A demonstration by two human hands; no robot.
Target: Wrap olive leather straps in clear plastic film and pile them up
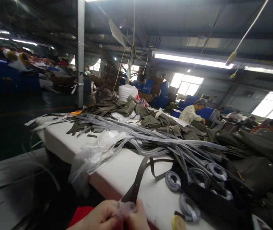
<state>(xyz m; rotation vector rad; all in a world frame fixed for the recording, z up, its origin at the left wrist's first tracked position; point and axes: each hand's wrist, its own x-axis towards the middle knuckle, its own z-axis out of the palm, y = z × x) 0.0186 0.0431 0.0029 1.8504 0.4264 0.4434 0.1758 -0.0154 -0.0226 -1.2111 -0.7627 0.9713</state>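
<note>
Both hands are together at the bottom edge, in front of the table. My left hand (102, 214) is closed, its fingers pinched at the near end of a dark olive strap (138, 179). My right hand (137, 215) closes on the same end from the other side. Between the fingers shows a blurred bit of clear plastic wrap (126, 208); the strap's very end is hidden there. From the hands the strap runs up and curls over onto the white tabletop (124, 166). Small holes dot its length.
Several plastic-wrapped strap coils (173, 181) lie at the right, near a yellow tape roll (178, 222). Long wrapped straps (150, 137) and crumpled clear plastic (100, 147) cross the table. Dark olive bags (258, 172) are heaped at right. A metal post (80, 54) stands beyond; a co-worker (189, 113) sits further back.
</note>
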